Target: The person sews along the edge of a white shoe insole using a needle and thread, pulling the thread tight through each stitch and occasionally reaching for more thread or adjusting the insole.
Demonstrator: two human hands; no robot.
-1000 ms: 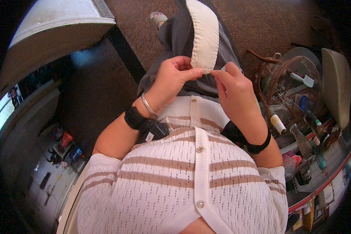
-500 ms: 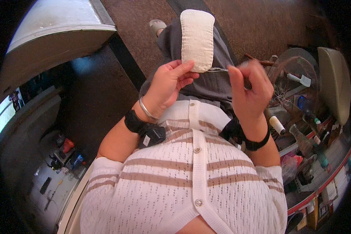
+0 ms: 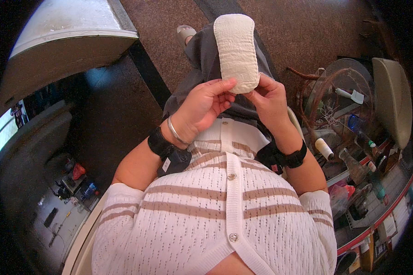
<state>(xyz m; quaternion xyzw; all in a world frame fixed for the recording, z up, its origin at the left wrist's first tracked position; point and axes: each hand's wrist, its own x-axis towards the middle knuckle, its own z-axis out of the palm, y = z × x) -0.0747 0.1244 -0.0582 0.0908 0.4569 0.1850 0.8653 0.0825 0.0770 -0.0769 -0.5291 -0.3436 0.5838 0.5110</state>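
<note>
A cream, quilted cloth insole with a puckered, stitched edge is held upright over my grey-trousered lap. My left hand pinches its lower left corner, thumb on the front face and the other fingers curled beneath. At the lower right edge, my right hand closes thumb and fingers on the same insole. Part of the right fingers is behind the cloth, so whether they also hold a needle or thread cannot be seen.
On my right stand a round glass-topped table, a white-handled scraper, a thread spool, a glass bottle and a beige seat cushion. A pale table is at the far left. My sandalled foot rests on the brown floor.
My right hand, which was out to the right pulling a pale thread taut, has come back to the insole's lower right edge. The insole has shifted slightly down and right.
</note>
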